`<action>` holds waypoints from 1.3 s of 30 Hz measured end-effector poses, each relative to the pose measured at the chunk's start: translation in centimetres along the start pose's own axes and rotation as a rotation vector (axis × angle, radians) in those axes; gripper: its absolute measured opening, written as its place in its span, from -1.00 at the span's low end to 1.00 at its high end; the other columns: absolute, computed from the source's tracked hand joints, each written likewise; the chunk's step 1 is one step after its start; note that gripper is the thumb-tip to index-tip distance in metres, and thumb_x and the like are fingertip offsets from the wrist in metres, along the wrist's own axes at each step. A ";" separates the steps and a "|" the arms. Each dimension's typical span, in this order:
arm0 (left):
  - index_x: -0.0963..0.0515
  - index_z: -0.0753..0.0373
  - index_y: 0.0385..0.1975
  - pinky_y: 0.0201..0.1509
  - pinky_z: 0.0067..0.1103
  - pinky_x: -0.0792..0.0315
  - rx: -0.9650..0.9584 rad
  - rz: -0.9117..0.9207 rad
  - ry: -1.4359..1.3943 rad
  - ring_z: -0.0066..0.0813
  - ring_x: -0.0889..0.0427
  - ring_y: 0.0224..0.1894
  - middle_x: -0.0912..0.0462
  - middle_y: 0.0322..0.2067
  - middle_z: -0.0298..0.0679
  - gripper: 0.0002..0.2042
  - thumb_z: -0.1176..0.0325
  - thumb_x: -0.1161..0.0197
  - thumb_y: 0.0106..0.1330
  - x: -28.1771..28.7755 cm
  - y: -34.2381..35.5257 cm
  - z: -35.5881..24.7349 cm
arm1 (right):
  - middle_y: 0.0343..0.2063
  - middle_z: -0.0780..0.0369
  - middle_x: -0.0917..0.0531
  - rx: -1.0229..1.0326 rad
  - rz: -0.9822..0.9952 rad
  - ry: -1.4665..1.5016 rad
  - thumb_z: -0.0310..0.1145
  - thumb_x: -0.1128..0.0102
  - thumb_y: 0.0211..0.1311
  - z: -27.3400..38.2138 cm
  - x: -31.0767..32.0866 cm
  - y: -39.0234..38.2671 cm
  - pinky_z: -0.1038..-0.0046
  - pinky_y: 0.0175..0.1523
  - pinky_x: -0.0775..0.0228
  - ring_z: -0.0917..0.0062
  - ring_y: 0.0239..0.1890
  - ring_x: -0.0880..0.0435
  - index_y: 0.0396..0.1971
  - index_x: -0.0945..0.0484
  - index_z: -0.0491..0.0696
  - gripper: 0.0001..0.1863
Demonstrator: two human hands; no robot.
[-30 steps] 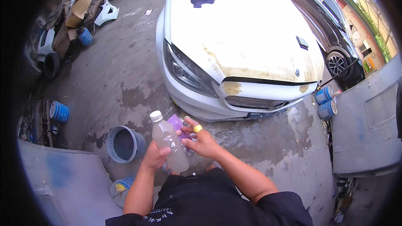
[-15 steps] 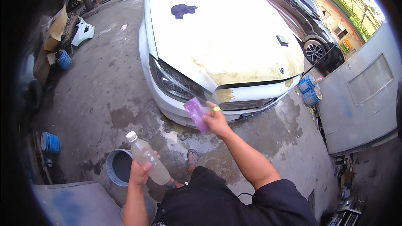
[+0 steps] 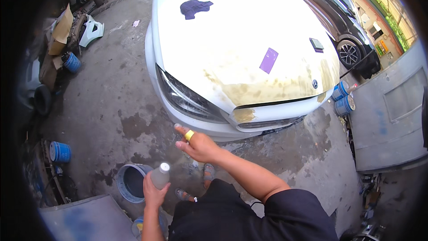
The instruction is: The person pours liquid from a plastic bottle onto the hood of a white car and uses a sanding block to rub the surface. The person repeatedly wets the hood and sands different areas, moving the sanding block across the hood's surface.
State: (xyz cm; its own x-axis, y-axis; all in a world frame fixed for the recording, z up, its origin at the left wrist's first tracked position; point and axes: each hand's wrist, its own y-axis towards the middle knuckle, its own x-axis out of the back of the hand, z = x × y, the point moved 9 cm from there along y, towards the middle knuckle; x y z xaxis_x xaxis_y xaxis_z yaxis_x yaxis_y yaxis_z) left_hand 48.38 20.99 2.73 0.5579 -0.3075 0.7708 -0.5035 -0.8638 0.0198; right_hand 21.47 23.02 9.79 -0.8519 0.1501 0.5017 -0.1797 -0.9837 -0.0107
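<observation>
My left hand (image 3: 154, 191) is wrapped round a cloudy plastic bottle (image 3: 160, 177) with a white cap, held upright beside a bucket of dark liquid (image 3: 121, 179). In the air before the white car's headlight (image 3: 187, 98), my right hand (image 3: 198, 146) is empty, fingers apart, with a yellow band on one finger. A purple sheet, perhaps sandpaper (image 3: 269, 60), lies on the white hood (image 3: 223, 31). Near its front edge the hood carries yellowish-brown patches (image 3: 263, 90). A small dark block (image 3: 316, 44) and a dark cloth (image 3: 195, 9) rest on the hood too.
A dark car (image 3: 352, 31) stands behind on the right. Blue pails (image 3: 344, 105) and a grey panel (image 3: 392, 111) are at the right. On the left are another blue pail (image 3: 60, 151), a white car part (image 3: 92, 31) and cardboard (image 3: 61, 30). The concrete has wet patches.
The purple sheet has left my right hand and now lies on the hood. My right hand has come back left and down, toward the bottle. The bottle has tipped from slanted to more upright.
</observation>
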 end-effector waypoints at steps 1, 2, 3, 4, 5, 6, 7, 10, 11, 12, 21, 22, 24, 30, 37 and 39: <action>-0.30 0.31 0.14 0.16 -0.26 -0.38 -0.087 -0.001 0.074 0.02 -0.50 0.05 -0.50 -0.01 0.01 -0.22 0.34 -0.57 -0.14 -0.9 0.3 -0.9 | -0.17 -0.08 -0.63 0.135 0.045 -0.086 -0.05 -0.07 0.37 1.2 -3.4 -0.9 0.09 -0.08 -0.47 -0.04 -0.20 -0.64 0.31 -0.27 -0.11 -0.36; -0.29 0.32 0.14 0.16 -0.21 -0.36 -0.141 0.013 0.107 0.09 -0.46 0.07 -0.48 0.00 0.06 -0.21 0.36 -0.57 -0.16 -1.3 0.5 -1.1 | -0.15 -0.06 -0.62 0.074 0.117 -0.091 -0.05 -0.08 0.37 2.3 -5.2 -1.3 0.07 -0.09 -0.47 -0.04 -0.20 -0.64 0.31 -0.28 -0.09 -0.37; -0.29 0.32 0.14 0.16 -0.21 -0.36 -0.155 -0.008 0.149 0.09 -0.46 0.06 -0.49 0.00 0.05 -0.21 0.36 -0.57 -0.16 -1.2 0.5 -1.1 | -0.13 -0.05 -0.62 0.012 0.185 -0.100 -0.06 -0.09 0.37 3.4 -6.4 -1.6 0.05 -0.10 -0.46 -0.04 -0.20 -0.64 0.32 -0.28 -0.07 -0.38; -0.29 0.32 0.14 0.15 -0.20 -0.36 -0.181 -0.028 0.174 0.09 -0.47 0.06 -0.49 -0.01 0.05 -0.21 0.37 -0.57 -0.17 -1.4 0.5 -1.2 | -0.15 -0.07 -0.62 0.017 0.156 -0.117 -0.06 -0.06 0.38 3.4 -7.0 -1.5 0.05 -0.14 -0.47 -0.04 -0.23 -0.64 0.30 -0.29 -0.09 -0.40; -0.29 0.32 0.14 0.15 -0.20 -0.36 -0.210 -0.046 0.198 0.09 -0.47 0.05 -0.49 -0.01 0.04 -0.21 0.38 -0.57 -0.17 -1.6 0.5 -1.3 | -0.17 -0.09 -0.62 0.020 0.124 -0.134 -0.06 -0.02 0.39 3.1 -7.8 -1.4 0.04 -0.18 -0.48 -0.04 -0.26 -0.65 0.28 -0.31 -0.11 -0.41; -0.29 0.32 0.15 0.17 -0.19 -0.34 -0.203 -0.057 0.231 0.10 -0.46 0.07 -0.48 0.01 0.04 -0.20 0.38 -0.56 -0.18 -1.6 0.3 -0.9 | -0.19 -0.12 -0.62 0.023 0.095 -0.151 -0.06 0.01 0.40 2.6 -8.4 -1.0 0.04 -0.22 -0.49 -0.04 -0.28 -0.66 0.26 -0.32 -0.13 -0.43; -0.30 0.32 0.15 0.19 -0.17 -0.33 -0.197 -0.067 0.260 0.10 -0.45 0.09 -0.47 0.02 0.04 -0.20 0.38 -0.56 -0.18 -1.5 0.0 -0.8 | -0.22 -0.10 -0.62 -0.024 0.096 -0.167 -0.08 0.01 0.40 1.5 -9.0 -0.7 0.04 -0.24 -0.49 -0.03 -0.31 -0.66 0.25 -0.32 -0.12 -0.44; -0.29 0.31 0.15 0.16 -0.16 -0.33 -0.216 -0.122 0.337 0.12 -0.45 0.08 -0.48 0.02 0.04 -0.19 0.39 -0.56 -0.19 -1.3 0.2 -1.2 | -0.28 -0.06 -0.63 -0.142 0.055 -0.193 -0.11 -0.02 0.38 -1.0 -10.8 -0.2 0.06 -0.27 -0.50 -0.01 -0.35 -0.66 0.24 -0.35 -0.09 -0.46; -0.29 0.31 0.15 0.14 -0.16 -0.35 -0.227 -0.145 0.360 0.13 -0.46 0.05 -0.48 0.01 0.04 -0.19 0.39 -0.56 -0.19 -1.2 0.2 -1.3 | -0.27 -0.05 -0.63 -0.169 0.013 -0.194 -0.10 -0.04 0.37 -1.3 -11.5 -0.4 0.06 -0.27 -0.49 0.00 -0.34 -0.66 0.24 -0.36 -0.07 -0.47; -0.30 0.31 0.15 0.15 -0.16 -0.34 -0.202 -0.147 0.328 0.12 -0.46 0.06 -0.48 0.01 0.05 -0.20 0.39 -0.56 -0.18 -1.0 0.4 -0.5 | -0.27 -0.03 -0.64 -0.189 -0.026 -0.196 -0.10 -0.06 0.36 -1.0 -11.8 -0.2 0.07 -0.27 -0.49 0.00 -0.34 -0.66 0.23 -0.38 -0.05 -0.47; -0.34 0.24 0.13 0.12 -0.30 -0.44 0.123 0.381 -0.507 -0.05 -0.58 0.09 -0.59 0.00 -0.04 -0.24 0.20 -0.59 -0.10 0.9 1.9 9.2 | -0.45 0.20 -0.46 0.490 -0.068 -0.500 -0.33 -0.20 0.18 10.4 -19.7 2.0 0.23 -0.34 -0.44 0.25 -0.48 -0.56 0.36 -0.22 0.05 -0.29; -0.34 0.24 0.16 0.15 -0.29 -0.43 0.103 0.503 -0.569 -0.08 -0.58 0.09 -0.57 0.02 -0.03 -0.22 0.19 -0.59 -0.09 1.7 1.8 10.9 | -0.43 0.24 -0.45 0.554 0.038 -0.461 -0.36 -0.23 0.09 13.1 -20.7 2.0 0.27 -0.24 -0.42 0.28 -0.41 -0.56 0.33 -0.28 0.06 -0.28; -0.33 0.24 0.19 0.19 -0.36 -0.41 0.136 0.810 -0.632 -0.19 -0.52 0.12 -0.51 0.05 -0.10 -0.23 0.27 -0.57 -0.07 2.7 0.7 14.1 | -0.32 0.27 -0.49 0.658 0.216 -0.453 -0.37 -0.20 0.05 15.6 -24.1 0.9 0.34 -0.19 -0.38 0.38 -0.30 -0.54 0.25 -0.40 0.04 -0.35; -0.34 0.20 0.20 0.34 -0.40 -0.25 0.040 0.891 -0.482 -0.20 -0.32 0.27 -0.41 0.13 -0.11 -0.24 0.32 -0.54 -0.10 4.4 -1.4 22.6 | -0.15 0.20 -0.57 0.740 0.370 -0.408 -0.52 -0.30 0.00 17.8 -30.3 1.7 0.30 -0.06 -0.48 0.27 -0.13 -0.58 0.12 -0.52 0.06 -0.43; -0.22 0.23 0.25 0.27 -0.40 -0.33 0.736 0.274 -0.700 -0.33 -0.46 0.15 -0.46 0.09 -0.18 -0.20 0.36 -0.52 -0.02 -1.3 -6.0 43.3 | -0.18 0.06 -0.59 0.130 0.340 -0.300 -0.50 -0.29 0.11 2.9 -35.5 3.4 0.22 -0.06 -0.50 0.11 -0.13 -0.61 0.15 -0.49 -0.03 -0.47; -0.17 0.25 0.27 0.26 -0.40 -0.33 0.930 0.069 -0.791 -0.33 -0.46 0.15 -0.46 0.09 -0.18 -0.18 0.39 -0.52 0.00 -4.5 -8.2 50.1 | -0.18 0.04 -0.59 -0.048 0.395 -0.220 -0.45 -0.30 0.16 -4.4 -38.1 2.2 0.23 -0.08 -0.52 0.10 -0.15 -0.62 0.19 -0.45 -0.05 -0.46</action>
State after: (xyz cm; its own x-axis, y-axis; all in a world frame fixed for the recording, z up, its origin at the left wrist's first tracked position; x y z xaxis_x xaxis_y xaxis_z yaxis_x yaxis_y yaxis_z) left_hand 83.05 9.45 -32.79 0.9591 -0.2423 0.1463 -0.0653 -0.6922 -0.7187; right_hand 51.37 15.58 -13.21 -0.7357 -0.2652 0.6232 0.1105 -0.9548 -0.2759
